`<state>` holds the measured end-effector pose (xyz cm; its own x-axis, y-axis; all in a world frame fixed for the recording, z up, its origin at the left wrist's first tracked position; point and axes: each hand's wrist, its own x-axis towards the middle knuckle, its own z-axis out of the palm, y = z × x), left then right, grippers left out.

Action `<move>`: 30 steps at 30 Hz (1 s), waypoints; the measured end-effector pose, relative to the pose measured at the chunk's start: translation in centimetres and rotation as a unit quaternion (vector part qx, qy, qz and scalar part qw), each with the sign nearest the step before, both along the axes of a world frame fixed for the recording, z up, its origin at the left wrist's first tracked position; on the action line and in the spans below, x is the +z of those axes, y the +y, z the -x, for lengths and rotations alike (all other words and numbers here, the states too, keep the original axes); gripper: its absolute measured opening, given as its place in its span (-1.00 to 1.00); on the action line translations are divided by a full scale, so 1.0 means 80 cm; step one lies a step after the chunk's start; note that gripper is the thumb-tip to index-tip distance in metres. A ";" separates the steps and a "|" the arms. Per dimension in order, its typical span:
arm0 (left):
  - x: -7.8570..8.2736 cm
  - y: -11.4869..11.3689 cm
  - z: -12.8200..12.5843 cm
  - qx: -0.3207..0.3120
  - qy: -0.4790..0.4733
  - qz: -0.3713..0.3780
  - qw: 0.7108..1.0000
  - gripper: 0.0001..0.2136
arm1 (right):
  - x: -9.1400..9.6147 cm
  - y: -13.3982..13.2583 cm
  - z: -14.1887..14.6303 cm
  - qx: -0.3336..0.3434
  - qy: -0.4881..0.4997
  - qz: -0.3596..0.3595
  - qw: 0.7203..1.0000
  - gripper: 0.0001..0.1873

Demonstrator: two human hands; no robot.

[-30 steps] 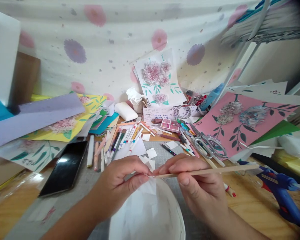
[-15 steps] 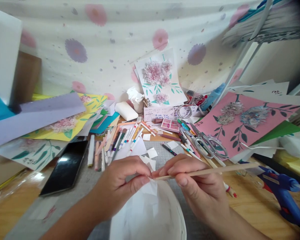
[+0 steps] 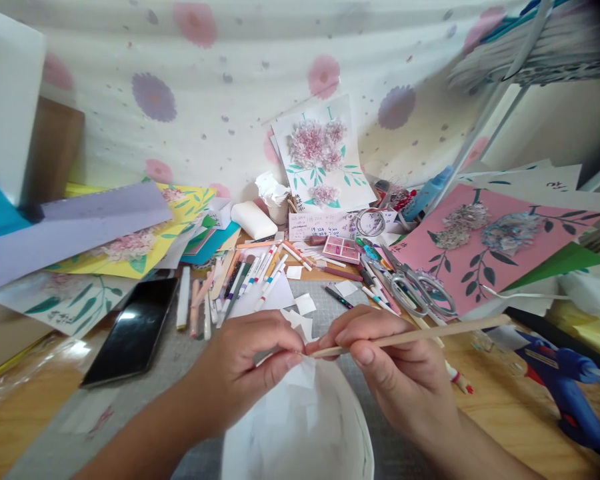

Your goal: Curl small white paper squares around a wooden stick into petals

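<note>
My left hand point(image 3: 245, 370) is closed in a pinch on the edge of a piece of thin white paper point(image 3: 295, 413), which lies in a white bowl point(image 3: 360, 440) at the bottom centre. My right hand point(image 3: 400, 373) grips a long thin wooden stick point(image 3: 420, 335) that runs out to the right. The stick's left tip meets the pinched paper between my two hands. Small white paper squares point(image 3: 300, 313) lie on the grey mat just beyond my fingers.
A black phone point(image 3: 133, 330) lies at the left. Several pens and markers point(image 3: 240, 280) sit behind my hands, scissors point(image 3: 415, 287) to the right, a blue glue gun point(image 3: 565, 383) at far right. Flower cards point(image 3: 325, 157) and coloured paper sheets point(image 3: 80, 223) crowd the back.
Both hands and the stick have stayed almost in place, shifting slightly upward in view. The fingers keep working the paper at the stick's tip.
</note>
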<state>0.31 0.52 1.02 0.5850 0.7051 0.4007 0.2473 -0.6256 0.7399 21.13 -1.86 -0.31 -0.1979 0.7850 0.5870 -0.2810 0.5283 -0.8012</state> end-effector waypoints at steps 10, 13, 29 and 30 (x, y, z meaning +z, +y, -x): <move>0.006 0.000 -0.001 0.004 0.017 0.004 1.000 -0.85 | -0.002 0.000 0.000 0.018 0.006 0.019 1.000 -0.81; 0.007 0.000 0.000 0.007 0.025 0.001 1.000 -0.85 | -0.002 0.000 -0.001 0.021 0.000 0.019 1.000 -0.81; 0.005 -0.003 -0.002 0.040 0.033 0.006 0.999 -0.86 | 0.003 -0.002 -0.002 -0.023 -0.066 -0.033 0.997 -0.79; 0.006 -0.003 -0.002 0.043 0.034 0.005 0.998 -0.86 | 0.005 -0.002 -0.002 -0.028 -0.073 -0.042 0.996 -0.79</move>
<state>0.48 0.26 1.47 0.5478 0.7578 0.3544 0.3496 -0.5922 0.7260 21.26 -2.04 0.08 -0.2439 0.7460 0.6197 -0.1328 0.6073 -0.7833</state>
